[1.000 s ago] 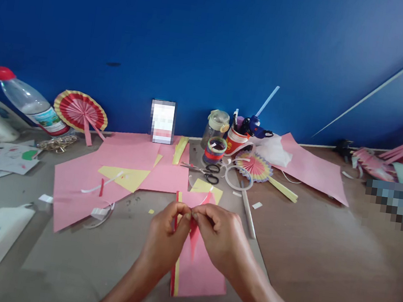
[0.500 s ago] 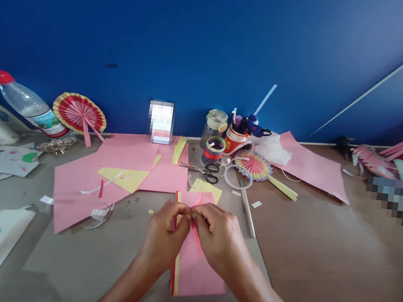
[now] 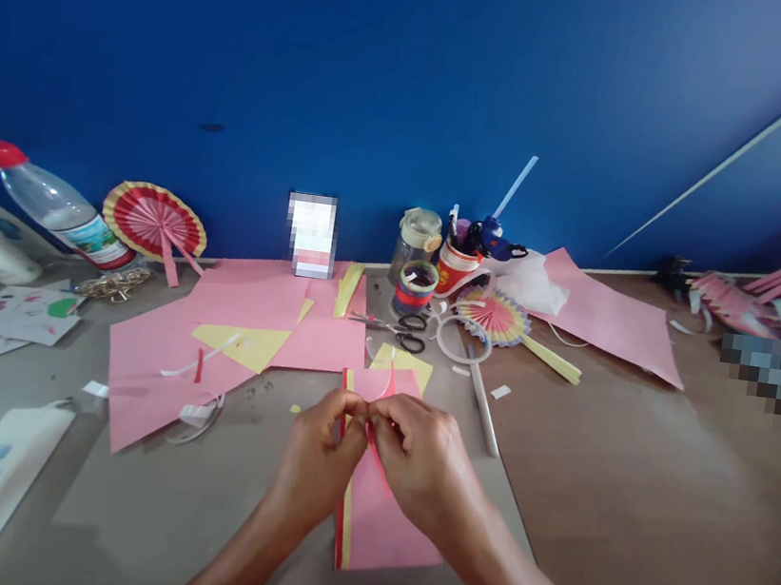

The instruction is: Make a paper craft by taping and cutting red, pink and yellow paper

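My left hand (image 3: pixel 320 456) and my right hand (image 3: pixel 420 460) meet above the table, fingertips pinched together on a narrow red paper strip (image 3: pixel 375 439) that runs down between them. Under both hands lies a pink sheet (image 3: pixel 380 531) with yellow and red bands along its left edge. Both hands are closed in a pinch. How the strip is attached to the sheet is hidden by my fingers.
Large pink and yellow sheets (image 3: pixel 227 329) lie to the left. Scissors (image 3: pixel 400 330), a tape ring (image 3: pixel 462 340), a jar (image 3: pixel 418 239), a cup of pens (image 3: pixel 458 263) and a small paper fan (image 3: pixel 497 316) sit behind. A bottle (image 3: pixel 56 205) and round fan (image 3: pixel 154 218) stand far left.
Both hands stay pinched on the red strip with small finger shifts. The view has drifted slightly; the red strip now hangs less visibly below my fingers.
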Motion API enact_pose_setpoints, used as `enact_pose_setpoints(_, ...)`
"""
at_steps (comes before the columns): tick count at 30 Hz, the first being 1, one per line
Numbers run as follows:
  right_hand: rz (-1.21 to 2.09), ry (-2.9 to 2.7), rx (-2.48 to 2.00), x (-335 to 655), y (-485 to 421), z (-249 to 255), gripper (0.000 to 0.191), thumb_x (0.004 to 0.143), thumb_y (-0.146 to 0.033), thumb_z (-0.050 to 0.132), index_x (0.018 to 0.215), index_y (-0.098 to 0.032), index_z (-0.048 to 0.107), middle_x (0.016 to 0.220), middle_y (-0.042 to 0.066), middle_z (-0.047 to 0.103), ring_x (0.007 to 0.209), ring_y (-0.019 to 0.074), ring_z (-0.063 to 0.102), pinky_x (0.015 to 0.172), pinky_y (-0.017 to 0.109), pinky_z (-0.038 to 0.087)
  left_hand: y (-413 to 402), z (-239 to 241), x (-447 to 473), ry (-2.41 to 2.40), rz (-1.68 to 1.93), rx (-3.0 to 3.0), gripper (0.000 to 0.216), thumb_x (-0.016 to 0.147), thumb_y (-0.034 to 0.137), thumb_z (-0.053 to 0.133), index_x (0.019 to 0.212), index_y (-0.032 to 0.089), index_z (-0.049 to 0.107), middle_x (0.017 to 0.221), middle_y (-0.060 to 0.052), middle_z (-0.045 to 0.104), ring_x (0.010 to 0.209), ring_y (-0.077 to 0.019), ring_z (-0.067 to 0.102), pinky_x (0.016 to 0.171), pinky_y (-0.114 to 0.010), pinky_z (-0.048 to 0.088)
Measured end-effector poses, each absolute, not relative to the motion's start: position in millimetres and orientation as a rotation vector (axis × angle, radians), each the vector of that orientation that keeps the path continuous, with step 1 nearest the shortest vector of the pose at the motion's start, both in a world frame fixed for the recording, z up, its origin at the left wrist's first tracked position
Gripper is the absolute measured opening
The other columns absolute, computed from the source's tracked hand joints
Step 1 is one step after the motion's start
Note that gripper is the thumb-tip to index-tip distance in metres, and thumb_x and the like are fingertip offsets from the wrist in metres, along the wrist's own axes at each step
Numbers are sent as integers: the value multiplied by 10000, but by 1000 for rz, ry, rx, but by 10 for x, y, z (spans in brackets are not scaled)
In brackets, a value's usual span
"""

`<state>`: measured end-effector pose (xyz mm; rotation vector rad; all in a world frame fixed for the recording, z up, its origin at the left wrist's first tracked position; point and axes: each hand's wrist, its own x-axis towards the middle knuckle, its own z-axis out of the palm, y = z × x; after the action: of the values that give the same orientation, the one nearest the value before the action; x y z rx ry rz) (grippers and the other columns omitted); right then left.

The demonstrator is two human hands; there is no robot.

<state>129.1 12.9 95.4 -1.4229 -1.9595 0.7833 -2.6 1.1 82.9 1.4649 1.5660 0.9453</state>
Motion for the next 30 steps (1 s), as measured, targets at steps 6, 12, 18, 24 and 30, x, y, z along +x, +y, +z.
enact_pose_setpoints(6,776,-1957,-1426,1305,130,947,223,839,-109,458,688,-167,610,645,11,611,549,104,489,523,209,293,-6,792,-48,1549,970,1427,155,803,272,480,760,196,607,726,14,624,697,-142,575,642,-233,425)
enact_pose_setpoints(12,751,-2009,-1433,1289,111,927,203,841,-116,458,713,-159,610,670,24,622,565,114,504,536,221,298,5,816,-49,1593,936,1520,154,797,241,451,723,195,578,691,16,592,627,-129,539,580,-223,399)
enact_pose_setpoints(18,763,-1986,-1438,1275,110,927,196,826,-103,473,695,-159,607,649,18,617,553,108,501,526,216,292,0,832,-43,1606,938,1553,141,761,211,437,674,199,548,644,29,560,578,-117,506,537,-207,372)
enact_pose_setpoints(24,776,-1982,-1453,1285,108,940,203,837,-107,470,703,-160,613,662,21,621,563,110,510,537,216,297,-7,829,-50,1564,969,1477,150,782,236,460,720,194,590,688,18,611,656,-132,567,607,-217,424)
enact_pose_setpoints(30,732,-2020,-1440,1274,101,916,200,844,-120,465,699,-159,597,646,20,604,560,112,500,532,216,292,6,839,-80,1585,927,1527,163,797,250,472,690,194,582,682,9,598,644,-141,559,594,-227,423)
